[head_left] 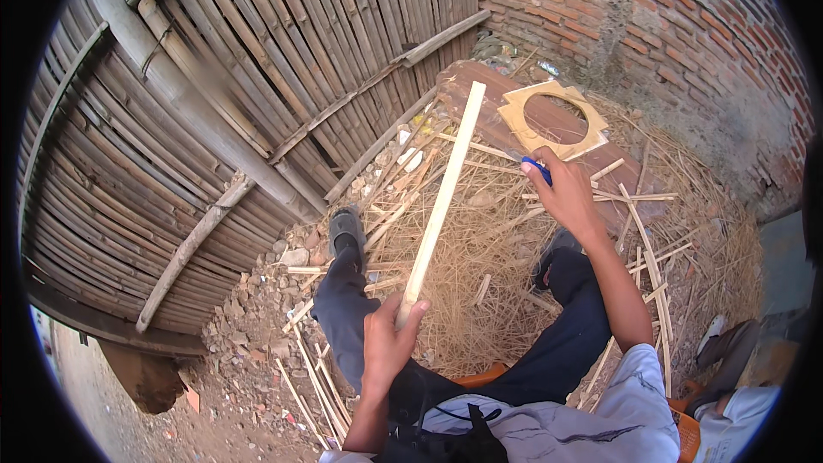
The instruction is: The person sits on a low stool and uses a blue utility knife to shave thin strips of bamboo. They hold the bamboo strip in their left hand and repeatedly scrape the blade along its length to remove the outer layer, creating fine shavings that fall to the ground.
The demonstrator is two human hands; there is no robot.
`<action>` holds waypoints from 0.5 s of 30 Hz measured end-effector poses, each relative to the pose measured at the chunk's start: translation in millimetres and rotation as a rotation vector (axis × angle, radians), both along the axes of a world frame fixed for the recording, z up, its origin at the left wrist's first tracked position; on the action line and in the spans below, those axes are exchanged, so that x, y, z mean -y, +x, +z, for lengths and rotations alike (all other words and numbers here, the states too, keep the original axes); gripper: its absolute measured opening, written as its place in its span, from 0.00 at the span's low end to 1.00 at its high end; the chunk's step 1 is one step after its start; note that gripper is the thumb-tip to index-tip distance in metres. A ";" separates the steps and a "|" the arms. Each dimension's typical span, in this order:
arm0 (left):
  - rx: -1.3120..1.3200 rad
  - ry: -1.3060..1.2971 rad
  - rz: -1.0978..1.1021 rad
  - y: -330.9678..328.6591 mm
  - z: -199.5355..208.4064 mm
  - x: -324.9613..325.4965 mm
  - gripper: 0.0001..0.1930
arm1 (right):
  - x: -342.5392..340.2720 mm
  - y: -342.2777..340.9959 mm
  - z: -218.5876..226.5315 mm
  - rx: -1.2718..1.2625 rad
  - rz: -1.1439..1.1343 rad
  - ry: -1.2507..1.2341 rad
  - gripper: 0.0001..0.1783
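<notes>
My left hand (392, 336) is closed around the lower end of a long, pale, flat bamboo strip (447, 189). The strip slants up and away over the shavings, its far end near a brown board. To the right, my right hand (566, 192) grips a small blue-handled knife (537, 171), held apart from the strip. Only a short bit of its blade shows. Just beyond that hand, a pale woven piece with a round hole (514, 113) lies on the brown board (467, 90).
Thin shavings (480, 244) cover the ground between my feet. Several cut strips (647, 244) lie to the right, others (317, 386) at the lower left. A bamboo wall (257, 60) rises at left, a brick wall (677, 43) behind. Another person's leg (729, 351) shows at lower right.
</notes>
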State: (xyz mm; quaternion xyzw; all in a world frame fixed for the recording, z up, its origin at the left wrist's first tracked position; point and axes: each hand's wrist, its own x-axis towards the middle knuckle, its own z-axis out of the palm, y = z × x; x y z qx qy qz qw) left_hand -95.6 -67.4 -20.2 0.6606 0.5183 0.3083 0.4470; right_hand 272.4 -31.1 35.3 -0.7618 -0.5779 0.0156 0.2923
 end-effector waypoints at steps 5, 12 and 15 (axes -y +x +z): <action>0.003 0.059 -0.045 18.1 8.1 -9.7 0.15 | 26.7 -58.9 9.1 -0.128 0.310 0.248 0.17; 0.117 0.010 -0.053 41.8 35.0 -10.2 0.12 | 40.7 -101.6 -16.6 0.017 0.604 0.363 0.16; 0.184 0.023 -0.051 45.3 36.6 -10.2 0.12 | 39.6 -104.1 -17.9 0.030 0.612 0.393 0.16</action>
